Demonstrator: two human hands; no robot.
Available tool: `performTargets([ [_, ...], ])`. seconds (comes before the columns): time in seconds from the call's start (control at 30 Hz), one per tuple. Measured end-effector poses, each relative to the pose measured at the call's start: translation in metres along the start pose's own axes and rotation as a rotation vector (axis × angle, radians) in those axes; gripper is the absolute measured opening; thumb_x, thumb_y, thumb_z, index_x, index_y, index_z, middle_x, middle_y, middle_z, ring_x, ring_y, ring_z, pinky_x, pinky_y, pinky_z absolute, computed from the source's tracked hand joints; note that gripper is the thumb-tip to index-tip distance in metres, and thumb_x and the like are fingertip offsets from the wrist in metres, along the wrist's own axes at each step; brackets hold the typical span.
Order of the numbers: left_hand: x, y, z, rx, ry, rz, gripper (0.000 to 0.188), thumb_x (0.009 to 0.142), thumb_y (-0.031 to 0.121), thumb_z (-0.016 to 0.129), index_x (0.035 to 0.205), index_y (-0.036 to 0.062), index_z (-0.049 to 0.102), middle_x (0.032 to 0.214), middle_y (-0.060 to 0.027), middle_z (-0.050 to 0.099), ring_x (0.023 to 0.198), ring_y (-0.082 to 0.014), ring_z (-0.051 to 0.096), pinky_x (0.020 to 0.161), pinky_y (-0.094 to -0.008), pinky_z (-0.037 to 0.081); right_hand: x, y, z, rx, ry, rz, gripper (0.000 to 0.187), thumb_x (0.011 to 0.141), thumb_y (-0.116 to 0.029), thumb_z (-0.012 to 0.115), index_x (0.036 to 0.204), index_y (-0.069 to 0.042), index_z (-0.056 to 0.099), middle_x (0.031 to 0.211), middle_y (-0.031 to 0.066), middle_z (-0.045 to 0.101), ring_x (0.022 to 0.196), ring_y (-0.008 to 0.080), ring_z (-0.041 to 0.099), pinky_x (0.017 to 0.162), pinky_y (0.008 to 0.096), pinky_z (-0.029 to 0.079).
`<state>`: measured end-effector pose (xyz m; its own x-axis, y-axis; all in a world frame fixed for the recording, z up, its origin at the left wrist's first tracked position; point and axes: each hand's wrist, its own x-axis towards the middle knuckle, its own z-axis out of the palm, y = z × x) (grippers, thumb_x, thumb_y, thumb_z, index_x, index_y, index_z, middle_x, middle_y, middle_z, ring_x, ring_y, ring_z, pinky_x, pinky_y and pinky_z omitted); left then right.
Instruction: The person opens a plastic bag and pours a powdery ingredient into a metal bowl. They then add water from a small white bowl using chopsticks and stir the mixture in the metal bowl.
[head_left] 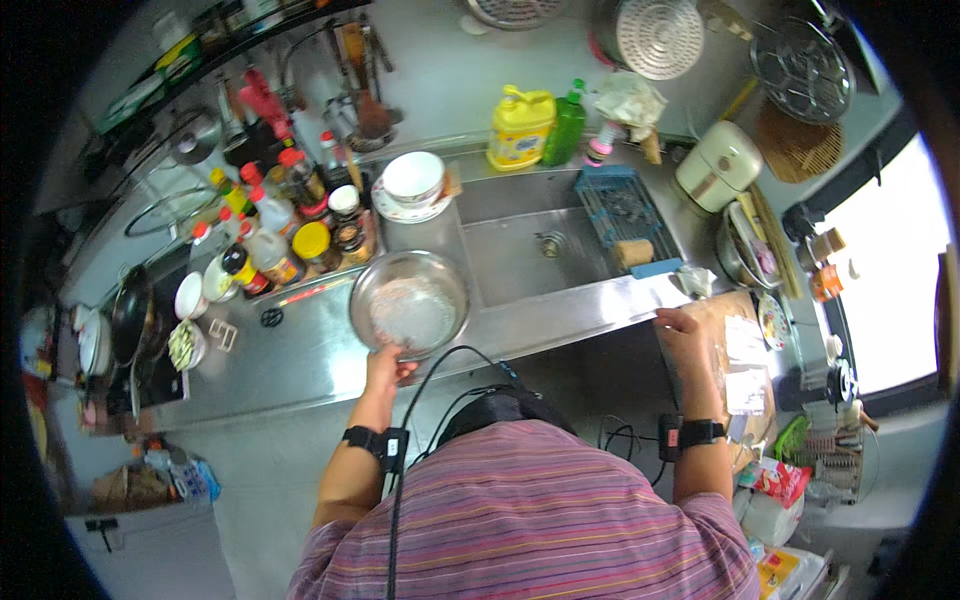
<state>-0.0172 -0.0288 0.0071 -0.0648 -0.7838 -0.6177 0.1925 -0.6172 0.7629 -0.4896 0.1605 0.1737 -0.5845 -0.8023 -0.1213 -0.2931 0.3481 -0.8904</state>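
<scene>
Left hand (pixel 385 372) at near rim of steel bowl (pixel 410 262), pinch unclear; right hand (pixel 682 335) loosely spread near counter edge (pixel 590 330). Possible spill from one-sided pull.

1. The round silver metal bowl (pixel 400 266), left of centre, looked smooth and glossy.
2. The grey metal countertop (pixel 270 365) at left shone softly.
3. The yellow handled plastic jug (pixel 520 128), upper centre, looked glossy.
4. The brown woven mat (pixel 800 148), upper right, looked rough.
5. The purple striped cloth shirt (pixel 520 510), lower centre, looked matt.

silver bowl (pixel 400 266), purple striped shirt (pixel 520 510), yellow jug (pixel 521 130), green bottle (pixel 564 128), blue rack (pixel 655 269).
</scene>
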Motion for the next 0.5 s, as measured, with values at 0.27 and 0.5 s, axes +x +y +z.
performTargets([
  [0.27, 0.000, 0.000, 0.020, 0.023, -0.141, -0.094, 0.040, 0.095, 0.033, 0.053, 0.118, 0.0002, 0.051, 0.077, -0.0147, 0.067, 0.049, -0.0167, 0.062, 0.040, -0.0226, 0.045, 0.010, 0.006, 0.024, 0.164, -0.041, 0.115, 0.040, 0.074, 0.008, 0.053, 0.111, -0.002, 0.064, 0.094, 0.0018, 0.064, 0.066, 0.0076, 0.052, 0.057, 0.0198, 0.039],
  [0.5, -0.009, 0.009, 0.008, 0.075, -0.278, -0.149, 0.078, 0.086, 0.064, 0.052, 0.129, -0.0014, 0.045, 0.101, -0.0186, 0.066, 0.070, -0.0221, 0.069, 0.053, -0.0257, 0.054, 0.020, 0.005, 0.063, 0.137, -0.074, 0.091, 0.037, 0.069, 0.010, 0.055, 0.103, -0.001, 0.065, 0.093, 0.0061, 0.068, 0.060, 0.0093, 0.055, 0.051, 0.0223, 0.041],
])
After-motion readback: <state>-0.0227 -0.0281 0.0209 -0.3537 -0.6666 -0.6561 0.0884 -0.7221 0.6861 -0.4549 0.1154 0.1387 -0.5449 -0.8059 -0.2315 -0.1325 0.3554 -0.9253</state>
